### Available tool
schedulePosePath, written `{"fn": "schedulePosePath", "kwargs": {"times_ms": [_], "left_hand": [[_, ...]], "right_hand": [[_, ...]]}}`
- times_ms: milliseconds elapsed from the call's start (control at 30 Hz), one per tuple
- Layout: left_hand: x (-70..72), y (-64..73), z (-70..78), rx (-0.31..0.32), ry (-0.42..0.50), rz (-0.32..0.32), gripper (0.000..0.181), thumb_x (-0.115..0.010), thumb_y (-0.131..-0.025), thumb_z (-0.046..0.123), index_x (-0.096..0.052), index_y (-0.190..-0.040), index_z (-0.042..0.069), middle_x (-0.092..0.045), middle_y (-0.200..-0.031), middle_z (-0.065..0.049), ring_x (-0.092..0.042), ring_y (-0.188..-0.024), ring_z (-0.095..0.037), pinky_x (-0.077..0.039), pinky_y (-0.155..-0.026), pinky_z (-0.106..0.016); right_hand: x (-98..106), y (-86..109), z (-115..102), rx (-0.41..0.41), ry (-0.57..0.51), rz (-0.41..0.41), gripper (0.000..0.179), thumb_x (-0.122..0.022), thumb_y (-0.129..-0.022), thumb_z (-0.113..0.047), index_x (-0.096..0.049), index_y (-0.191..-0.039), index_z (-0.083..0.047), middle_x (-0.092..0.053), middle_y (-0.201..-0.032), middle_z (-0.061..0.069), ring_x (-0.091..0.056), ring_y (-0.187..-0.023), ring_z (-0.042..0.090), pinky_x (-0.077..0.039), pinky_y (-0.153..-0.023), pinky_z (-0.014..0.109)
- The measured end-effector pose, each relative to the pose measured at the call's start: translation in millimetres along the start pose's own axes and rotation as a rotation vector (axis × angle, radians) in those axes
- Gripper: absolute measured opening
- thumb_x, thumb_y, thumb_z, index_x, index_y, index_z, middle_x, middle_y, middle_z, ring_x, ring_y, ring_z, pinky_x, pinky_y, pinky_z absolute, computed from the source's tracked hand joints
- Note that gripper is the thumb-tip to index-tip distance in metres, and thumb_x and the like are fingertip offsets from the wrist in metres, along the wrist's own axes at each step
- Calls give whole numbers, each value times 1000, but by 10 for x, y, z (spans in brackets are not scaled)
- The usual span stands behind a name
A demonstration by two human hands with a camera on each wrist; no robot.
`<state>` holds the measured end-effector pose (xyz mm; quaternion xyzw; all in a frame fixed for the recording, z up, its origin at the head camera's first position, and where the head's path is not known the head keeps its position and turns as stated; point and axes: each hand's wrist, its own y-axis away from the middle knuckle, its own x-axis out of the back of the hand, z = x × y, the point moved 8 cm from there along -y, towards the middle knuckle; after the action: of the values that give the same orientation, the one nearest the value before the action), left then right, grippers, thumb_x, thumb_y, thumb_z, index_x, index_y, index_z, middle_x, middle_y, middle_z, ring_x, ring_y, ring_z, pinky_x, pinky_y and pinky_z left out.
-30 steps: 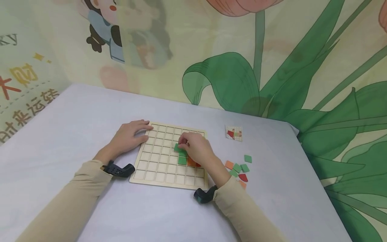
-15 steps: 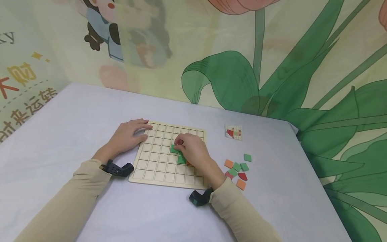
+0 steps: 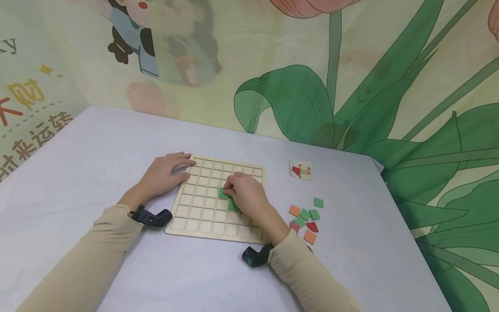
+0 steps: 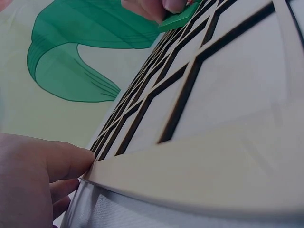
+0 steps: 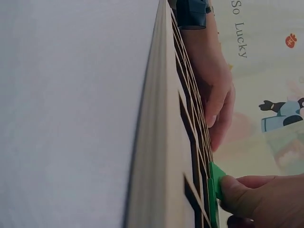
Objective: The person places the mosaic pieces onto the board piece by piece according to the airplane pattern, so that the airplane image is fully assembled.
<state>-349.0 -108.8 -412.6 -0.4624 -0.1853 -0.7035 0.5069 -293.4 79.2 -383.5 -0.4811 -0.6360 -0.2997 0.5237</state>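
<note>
A wooden grid board (image 3: 200, 201) lies on the white-covered table. My right hand (image 3: 249, 195) is over its middle and pinches a green square tile (image 3: 222, 193) between thumb and fingers. The left wrist view shows that tile (image 4: 178, 20) tilted, with one edge at the grid. Another green tile (image 3: 233, 206) sits in a cell just below; more of the board's right part is hidden under the right hand. At the board's upper left edge rests my left hand (image 3: 165, 173), its fingers extended along the rim.
Right of the board lie loose tiles: green (image 3: 318, 203), orange (image 3: 310, 237) and red (image 3: 312, 227) among several, some partly behind the right sleeve. Farther back is a small pattern card (image 3: 300, 170). A printed cloth wall (image 3: 206, 104) stands behind the table.
My right hand has moved slightly left with the green tile, one cell or so across the board, then nearly stopped. The left hand stays at the board's edge.
</note>
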Motion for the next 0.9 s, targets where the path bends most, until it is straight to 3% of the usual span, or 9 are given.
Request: {"fn": "schedulePosePath", "kwargs": {"times_ms": [267,400,533,667,800,900], "left_hand": [[17,-4,12,-1,-2,-4,40,-56,-91,25,-59,-129,13,-47,-144,-14,-36,-137,-37,-23,-109,-61],[20,3,27,-1,0,-2,41,-56,-91,26,-59,-129,12,-47,-144,-15,-36,-136,-38,-23,-108,-63],[12,9,30,6,10,-2,40,-56,-91,25,-59,-129,13,-46,-145,-14,-36,-137,-37,-22,-108,-62],[-5,3,35,11,20,-9,40,-56,-91,25,-59,-129,13,-46,-145,-13,-35,-138,-36,-22,-109,-61],[0,0,43,0,13,-8,40,-56,-91,25,-59,-129,12,-46,-145,-14,-35,-137,-36,-23,-109,-61],[21,7,41,-2,9,-5,40,-56,-91,24,-59,-129,11,-46,-145,-14,-36,-137,-37,-23,-109,-61]], "right_hand": [[22,46,-61,76,102,-85,11,-66,-89,-25,-74,-95,-19,-61,-93,-4,-62,-82,10,-54,-71,26],[168,52,112,68,74,-166,17,-65,-90,-23,-74,-104,-18,-63,-100,-3,-61,-87,11,-53,-75,26],[498,87,594,-71,11,-193,25,-66,-90,-19,-70,-113,-14,-66,-106,3,-61,-93,18,-54,-79,30],[777,318,1262,-266,-31,-265,32,-66,-89,-16,-64,-120,-9,-64,-114,13,-58,-103,27,-53,-85,41],[837,660,1815,-435,-66,-399,34,-67,-87,-18,-60,-119,-9,-57,-122,20,-53,-111,35,-51,-88,49],[775,847,2055,-519,-112,-481,36,-70,-84,-21,-59,-117,-9,-54,-124,21,-51,-112,37,-51,-88,51]]}}
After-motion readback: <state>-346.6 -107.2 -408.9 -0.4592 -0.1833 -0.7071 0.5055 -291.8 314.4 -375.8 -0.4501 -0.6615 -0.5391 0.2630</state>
